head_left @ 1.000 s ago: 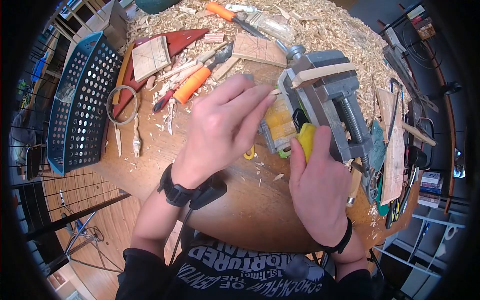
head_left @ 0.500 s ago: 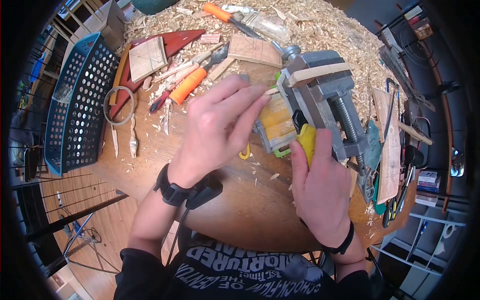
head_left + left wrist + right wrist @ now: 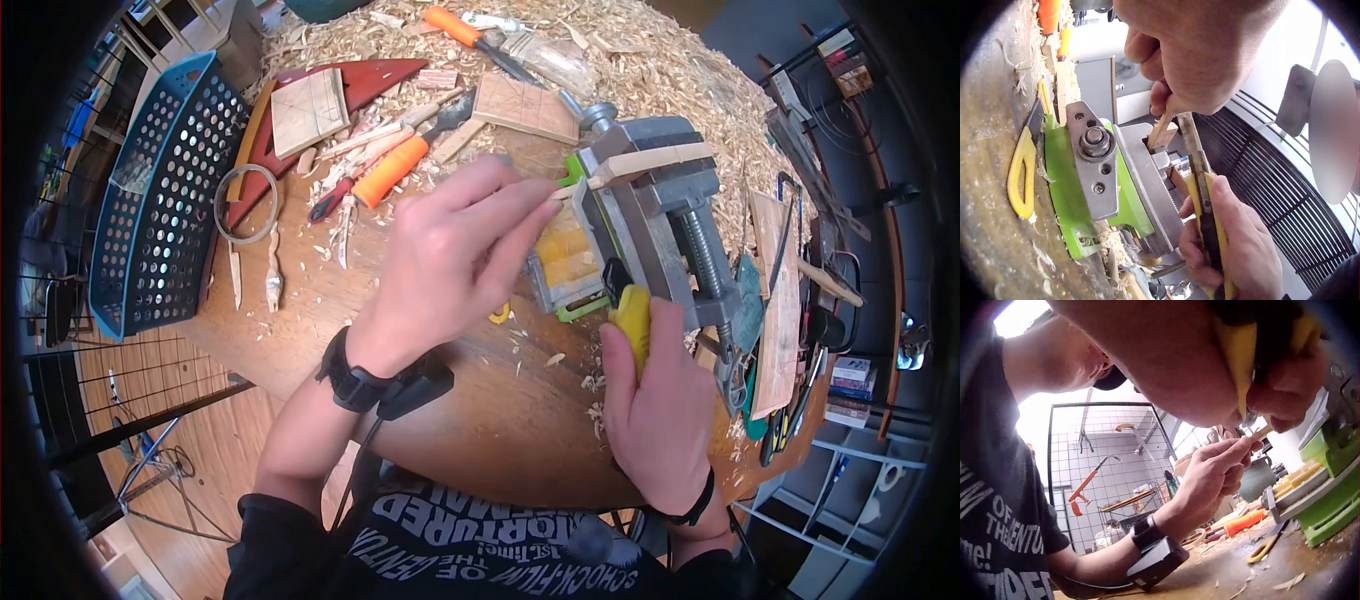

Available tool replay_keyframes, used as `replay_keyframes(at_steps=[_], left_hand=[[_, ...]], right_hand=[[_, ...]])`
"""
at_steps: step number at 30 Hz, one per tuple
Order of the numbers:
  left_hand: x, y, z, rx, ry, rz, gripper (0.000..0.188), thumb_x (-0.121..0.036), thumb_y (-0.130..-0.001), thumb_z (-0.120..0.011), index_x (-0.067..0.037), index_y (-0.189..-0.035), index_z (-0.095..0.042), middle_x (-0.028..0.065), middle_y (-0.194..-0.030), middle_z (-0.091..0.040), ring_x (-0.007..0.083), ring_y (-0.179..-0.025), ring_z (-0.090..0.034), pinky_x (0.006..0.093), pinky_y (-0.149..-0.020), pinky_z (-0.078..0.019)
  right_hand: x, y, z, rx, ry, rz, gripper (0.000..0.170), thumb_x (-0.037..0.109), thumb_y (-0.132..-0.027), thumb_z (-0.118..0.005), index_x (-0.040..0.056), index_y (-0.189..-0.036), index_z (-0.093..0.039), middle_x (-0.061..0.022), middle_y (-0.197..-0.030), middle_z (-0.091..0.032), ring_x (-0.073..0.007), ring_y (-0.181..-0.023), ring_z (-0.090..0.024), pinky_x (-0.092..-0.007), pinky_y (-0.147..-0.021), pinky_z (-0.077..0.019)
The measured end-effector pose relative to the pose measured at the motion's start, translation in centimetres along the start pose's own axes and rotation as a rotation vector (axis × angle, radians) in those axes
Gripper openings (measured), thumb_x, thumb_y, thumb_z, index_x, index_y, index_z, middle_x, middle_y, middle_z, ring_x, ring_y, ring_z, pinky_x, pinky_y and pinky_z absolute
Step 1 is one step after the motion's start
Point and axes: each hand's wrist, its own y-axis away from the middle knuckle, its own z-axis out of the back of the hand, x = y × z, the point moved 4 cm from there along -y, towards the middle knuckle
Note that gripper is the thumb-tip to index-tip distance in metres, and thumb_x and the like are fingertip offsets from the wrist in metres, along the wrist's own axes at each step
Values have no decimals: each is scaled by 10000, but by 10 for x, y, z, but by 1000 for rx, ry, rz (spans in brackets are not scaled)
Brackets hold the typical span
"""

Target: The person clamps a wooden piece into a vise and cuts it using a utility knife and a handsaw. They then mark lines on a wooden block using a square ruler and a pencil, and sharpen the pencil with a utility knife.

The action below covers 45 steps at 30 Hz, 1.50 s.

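My left hand [image 3: 450,245] pinches the thin end of a pale wooden strip [image 3: 650,160], whose thicker part lies across the top of a grey metal vise [image 3: 655,225]. My right hand [image 3: 662,410] grips a yellow and black utility knife [image 3: 632,325] on the near side of the vise. In the left wrist view the knife's blade [image 3: 1191,136] points up beside the strip's thin end [image 3: 1159,132], close to the left fingertips. A bright green base [image 3: 1063,181] shows under the vise.
A blue perforated basket [image 3: 165,200] stands at the left. Orange-handled tools [image 3: 392,172], flat wood pieces [image 3: 525,105] and shavings cover the back. A yellow-handled tool [image 3: 1020,172] lies beside the vise base. More wood and tools, including a long board [image 3: 775,330], lie at the right.
My right hand has drawn the knife slightly down towards my body, away from the strip. My left hand keeps its pinch on the thin end. The head view has shifted a little.
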Motion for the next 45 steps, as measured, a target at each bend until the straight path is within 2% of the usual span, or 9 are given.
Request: replay_keyframes(at_steps=[6, 8, 18, 21, 23, 30, 36, 38, 45], left_hand=[[0, 0, 0, 7, -4, 11, 134, -6, -850, -688, 6, -982, -705, 102, -760, -595, 240, -575, -606, 325, -511, -472], [0, 0, 0, 6, -4, 19, 132, -8, -850, -689, 5, -980, -706, 101, -758, -595, 239, -572, -605, 325, -509, -470], [1, 1, -1, -21, 7, 26, 94, -20, -851, -694, 10, -939, -705, 106, -737, -596, 239, -555, -589, 332, -498, -457], [0, 3, 0, 8, 11, 53, 115, -4, -855, -692, 24, -965, -709, 102, -746, -611, 208, -591, -592, 305, -532, -457], [0, 3, -1, 28, 8, 69, 143, 12, -859, -688, 36, -998, -715, 98, -759, -628, 176, -629, -598, 276, -566, -458], [1, 4, -1, 2, 8, 71, 132, 1, -856, -700, 28, -985, -715, 91, -741, -626, 173, -624, -592, 279, -566, -457], [2, 5, -2, -23, 30, 69, 122, 1, -844, -715, 33, -961, -709, 85, -725, -606, 166, -591, -556, 275, -547, -435], [2, 6, -2, -29, 29, 55, 120, 1, -840, -720, 35, -955, -707, 82, -722, -603, 160, -582, -547, 273, -541, -428], [2, 5, -3, -16, 20, 85, 147, -7, -814, -755, 24, -952, -715, 72, -711, -598, 139, -576, -541, 269, -529, -412]], right_hand=[[-16, 18, 3, 59, -223, -11, 292, 201, -962, -606, 2, -1146, -498, -205, -800, -614, -419, -685, -641, -465, -572, -503], [-26, 23, 3, 190, -345, -43, 302, 170, -979, -568, -15, -1208, -504, -231, -865, -621, -423, -757, -641, -446, -656, -509], [-25, 20, 14, 48, -536, -235, 345, 67, -956, -594, -13, -1278, -497, -217, -967, -654, -360, -804, -680, -383, -707, -526], [-17, 10, 15, 133, -476, -252, 383, 75, -938, -630, -10, -1289, -504, -226, -1024, -650, -352, -851, -688, -368, -725, -533], [-8, 2, 16, -58, -330, 84, 405, 75, -926, -642, -1, -1303, -514, -211, -1001, -648, -341, -808, -681, -371, -685, -531], [5, -18, 18, -132, -260, 178, 416, 76, -921, -640, 43, -1321, -529, -187, -878, -621, -369, -698, -632, -432, -605, -506], [13, -33, 36, 90, -94, 205, 386, 120, -964, -571, 59, -1336, -490, -202, -830, -595, -407, -700, -624, -484, -592, -496], [15, -35, 40, 239, -25, 134, 359, 94, -994, -507, 34, -1342, -446, -258, -1031, -617, -452, -952, -601, -465, -798, -479], [18, -46, 52, 337, 14, 109, 300, 108, -993, -505, 37, -1280, -450, -272, -913, -628, -476, -863, -617, -517, -725, -473]])
